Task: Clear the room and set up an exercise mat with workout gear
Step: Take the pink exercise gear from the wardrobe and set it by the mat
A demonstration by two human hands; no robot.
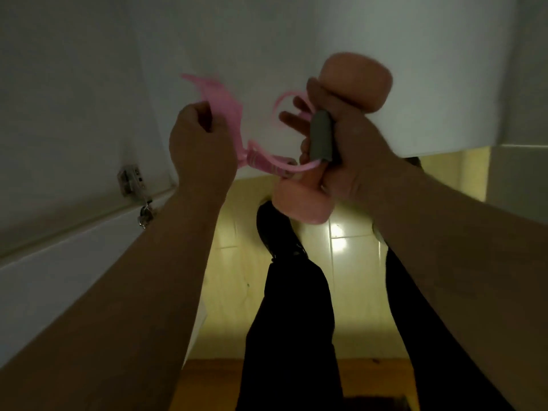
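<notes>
Gripping pink dumbbell (355, 81), grey handle (321, 134) in right hand (353, 155); left hand (198, 143) clutching pink cord (225, 105).

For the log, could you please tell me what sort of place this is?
Likely a room at home, by a white cupboard: its hinge and the glossy floor tiles suggest it.

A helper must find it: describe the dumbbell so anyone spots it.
Find the white cupboard door up top. Before it, the right hand holds a dumbbell. Its fat, rounded salmon ends set it apart from the thin pink cord and grey grip beside it.
</notes>
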